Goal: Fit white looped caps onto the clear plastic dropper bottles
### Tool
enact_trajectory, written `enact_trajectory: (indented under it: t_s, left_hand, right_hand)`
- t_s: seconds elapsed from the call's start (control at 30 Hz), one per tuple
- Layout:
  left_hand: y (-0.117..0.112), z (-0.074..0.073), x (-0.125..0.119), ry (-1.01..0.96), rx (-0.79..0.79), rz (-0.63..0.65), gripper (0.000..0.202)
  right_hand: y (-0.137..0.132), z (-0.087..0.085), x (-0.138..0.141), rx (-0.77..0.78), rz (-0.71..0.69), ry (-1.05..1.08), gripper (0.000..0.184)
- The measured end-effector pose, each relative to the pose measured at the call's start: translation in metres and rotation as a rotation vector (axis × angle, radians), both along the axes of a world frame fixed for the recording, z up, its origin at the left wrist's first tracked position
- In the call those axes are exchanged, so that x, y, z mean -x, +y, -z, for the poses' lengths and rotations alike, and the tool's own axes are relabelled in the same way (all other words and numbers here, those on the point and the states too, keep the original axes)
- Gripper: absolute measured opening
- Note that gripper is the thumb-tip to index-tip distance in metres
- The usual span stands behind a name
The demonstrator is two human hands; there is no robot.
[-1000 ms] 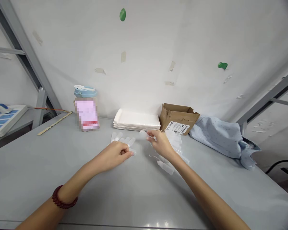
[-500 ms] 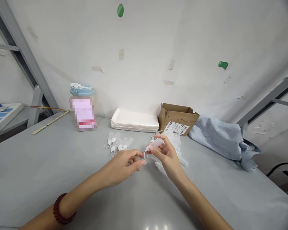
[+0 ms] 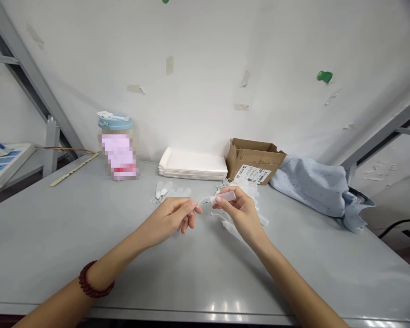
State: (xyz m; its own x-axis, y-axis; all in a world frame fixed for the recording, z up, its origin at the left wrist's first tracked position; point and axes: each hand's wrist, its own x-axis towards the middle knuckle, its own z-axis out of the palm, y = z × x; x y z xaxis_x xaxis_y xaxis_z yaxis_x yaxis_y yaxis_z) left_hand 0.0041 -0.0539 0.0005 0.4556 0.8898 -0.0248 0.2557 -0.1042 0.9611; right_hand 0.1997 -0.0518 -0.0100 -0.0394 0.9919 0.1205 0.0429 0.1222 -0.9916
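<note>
My right hand (image 3: 242, 213) is closed around a small translucent white plastic bottle (image 3: 229, 196), held almost level above the table. A thin white strap (image 3: 204, 199) runs from its left end to my left hand (image 3: 178, 215), whose thumb and forefinger pinch the strap's far end. What sits at that end is hidden by the fingers. Several similar bottles (image 3: 163, 189) lie behind my left hand, partly covered by it. More of them (image 3: 251, 188) are piled behind my right hand, and one bottle (image 3: 231, 229) lies beneath it.
A stack of white envelopes (image 3: 193, 166) and an open cardboard box (image 3: 256, 159) stand against the wall. Blue cloth (image 3: 310, 189) is heaped at the right. At the left stands a blue-lidded cup (image 3: 114, 122), its front blurred. The grey table (image 3: 177, 278) ends at a front edge.
The bottle has turned to lie more level. My left hand has shifted slightly left and now pinches the strap, drawing it straighter. The view has tilted downward.
</note>
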Motion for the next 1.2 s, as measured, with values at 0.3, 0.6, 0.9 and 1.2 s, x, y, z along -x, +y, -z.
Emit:
enact_trajectory:
  t_s: [0.3,0.6,0.9,1.2]
  left_hand:
    - [-0.0003,-0.0004,0.0018,0.072,-0.095,0.051,0.034]
    - [0.0016,0.0019,0.0022,-0.032,-0.026,0.110,0.035]
    - [0.0022,0.0045,0.0037,-0.049,0.000,0.113,0.032]
    - [0.0000,0.0007,0.0029,-0.028,-0.010,0.103,0.034]
  right_hand:
    - [-0.0028,-0.0014,0.0021,0.069,-0.096,0.165,0.030]
    - [-0.0050,0.0014,0.0023,0.128,-0.164,0.227,0.027]
    - [-0.0064,0.0009,0.0019,0.136,-0.145,0.186,0.028]
    - [-0.0070,-0.0024,0.0045,0.106,-0.185,0.228,0.029]
